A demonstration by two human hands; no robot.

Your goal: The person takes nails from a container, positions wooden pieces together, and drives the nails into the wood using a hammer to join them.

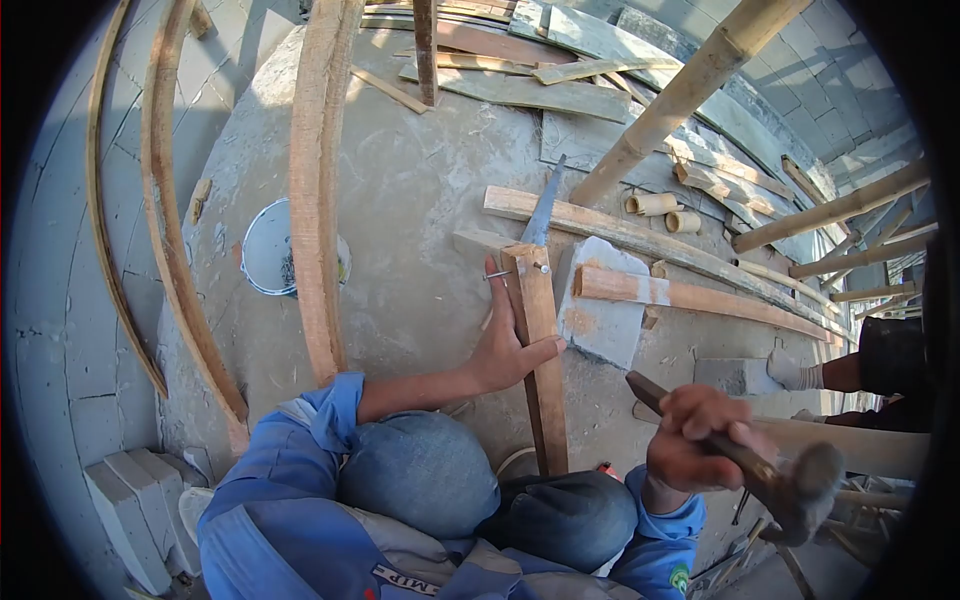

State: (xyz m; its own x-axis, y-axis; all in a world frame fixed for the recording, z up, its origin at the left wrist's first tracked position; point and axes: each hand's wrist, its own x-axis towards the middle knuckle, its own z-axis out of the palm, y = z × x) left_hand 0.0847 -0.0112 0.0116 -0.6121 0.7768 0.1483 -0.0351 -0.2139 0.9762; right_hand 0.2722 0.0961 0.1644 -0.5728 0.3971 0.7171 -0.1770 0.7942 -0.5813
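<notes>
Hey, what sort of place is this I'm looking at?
Most likely a building site. Slanting bamboo poles stand towards the right, loose boards lie piled at the back, and grey blocks are stacked at the lower left.

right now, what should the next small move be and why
Probably bring the hammer in the right hand over the nail nearer it on the timber: that nail stands proud, the left hand grips the timber, and the hammer is off to one side.
</notes>
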